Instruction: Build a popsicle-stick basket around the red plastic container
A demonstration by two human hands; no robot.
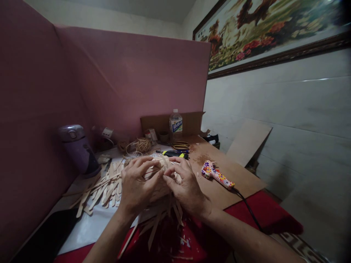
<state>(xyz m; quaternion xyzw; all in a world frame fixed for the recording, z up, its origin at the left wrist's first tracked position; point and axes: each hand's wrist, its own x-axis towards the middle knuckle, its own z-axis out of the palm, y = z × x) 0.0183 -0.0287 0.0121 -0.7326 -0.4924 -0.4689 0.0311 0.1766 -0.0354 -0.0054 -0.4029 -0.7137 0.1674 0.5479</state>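
My left hand (139,182) and my right hand (189,188) meet at a pale wooden craft-stick piece (159,190) close in front of me. Bent fingers of both hands close around its upper part, the two thumbs near each other. A thin pale strip (164,161) arches up between the fingertips; I cannot make out its material. A thin reddish stick lies by my left fingers. The hands hide much of the piece, so its full shape is unclear. Loose craft sticks (111,188) are heaped left of my left hand, and others lie below the hands on red cloth.
A flower-patterned glue gun (218,174) with a black cord rests on brown board (246,179) at right. Behind the hands are a utility knife (175,154), gold-handled scissors (181,145), a twine ball (143,145) and a bottle (176,126). A purple flask (79,149) stands left.
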